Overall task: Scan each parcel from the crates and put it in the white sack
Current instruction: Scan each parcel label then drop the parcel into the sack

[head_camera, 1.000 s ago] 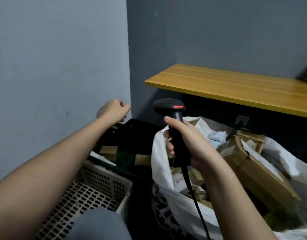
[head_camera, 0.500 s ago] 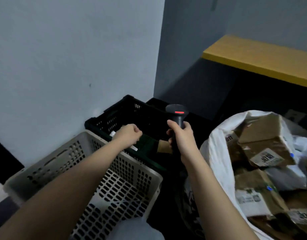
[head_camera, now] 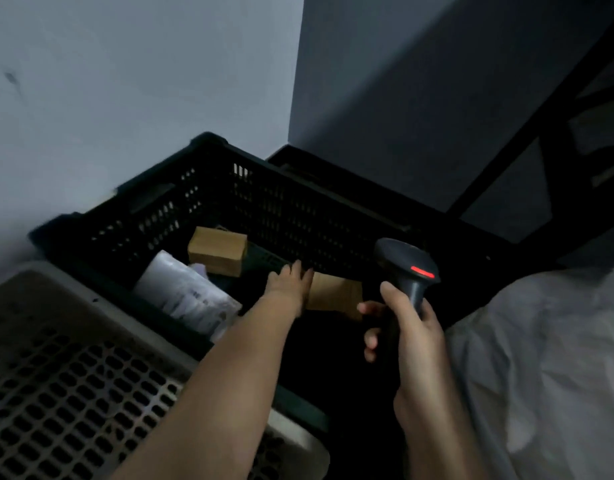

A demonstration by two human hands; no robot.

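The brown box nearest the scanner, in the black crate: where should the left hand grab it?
Grip the brown box across its near-left end, coming from above, where the left hand already reaches with straight fingers. It lies flat in the black crate, top face exposed; the right hand holding the scanner crowds its right end.

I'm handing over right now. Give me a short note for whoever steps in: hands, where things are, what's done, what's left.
Left hand: fingers extended, reaching into the black crate, at the edge of a brown box; no grip visible.
Right hand: grips the scanner, red light on.
In the crate: a second brown box and a white mailer.
White sack: at right, contents out of view.
The grey crate shows no parcels.
Left: pick, scan and sack these three parcels.
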